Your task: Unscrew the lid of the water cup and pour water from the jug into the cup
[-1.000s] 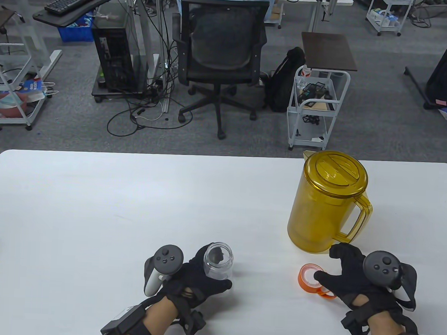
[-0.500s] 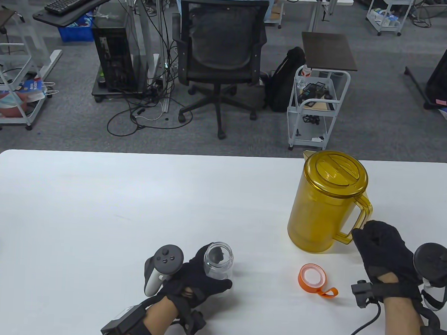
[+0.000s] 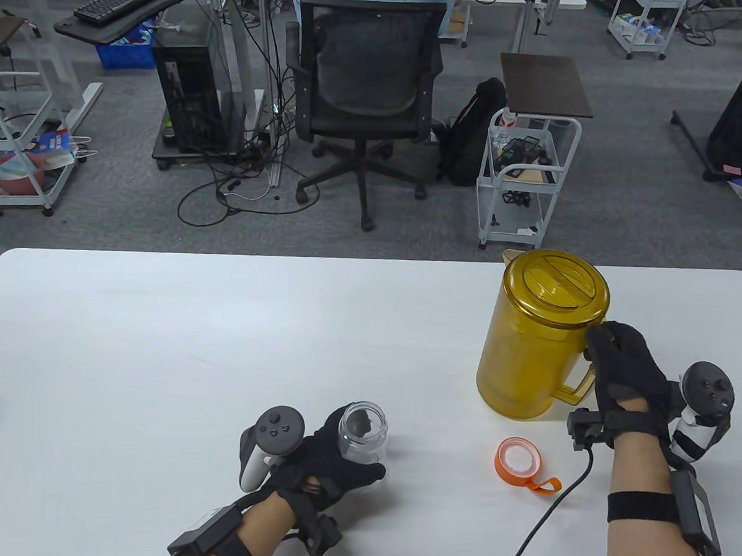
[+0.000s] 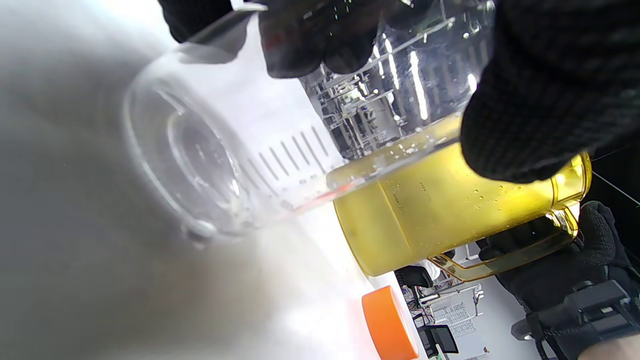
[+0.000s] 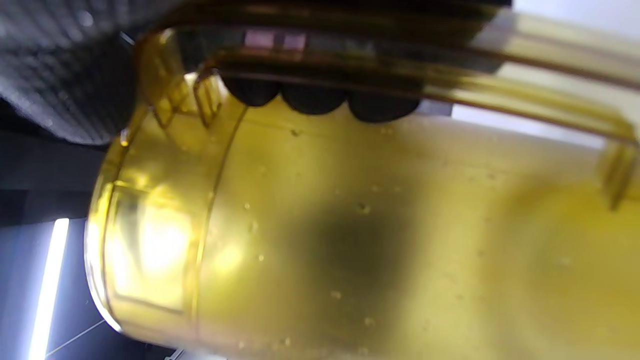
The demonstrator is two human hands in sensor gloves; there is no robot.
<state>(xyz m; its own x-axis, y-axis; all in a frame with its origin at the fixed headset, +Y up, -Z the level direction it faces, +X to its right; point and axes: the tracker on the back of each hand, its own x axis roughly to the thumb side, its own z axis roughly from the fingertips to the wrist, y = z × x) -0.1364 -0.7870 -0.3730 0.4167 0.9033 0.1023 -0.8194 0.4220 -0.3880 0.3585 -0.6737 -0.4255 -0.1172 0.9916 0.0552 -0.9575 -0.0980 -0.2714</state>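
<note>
the left hand (image 3: 330,459) grips the open cup (image 3: 363,432) upright at the bench's (image 3: 156,354) near edge. the right hand (image 3: 624,372) curls round the jug's (image 3: 539,336) handle; the orange lid (image 3: 518,461) lies between them.

The clear cup (image 3: 363,432) stands open and upright; its orange lid (image 3: 518,460) lies between it and the lidded amber jug (image 3: 539,336).

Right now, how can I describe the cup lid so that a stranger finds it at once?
Look at the white table and find the tall yellow jug on its right side. Just in front of the jug, nearer the person, lies the lid. It is the only orange thing: a small round cap with a loop strap, lying alone.
</note>
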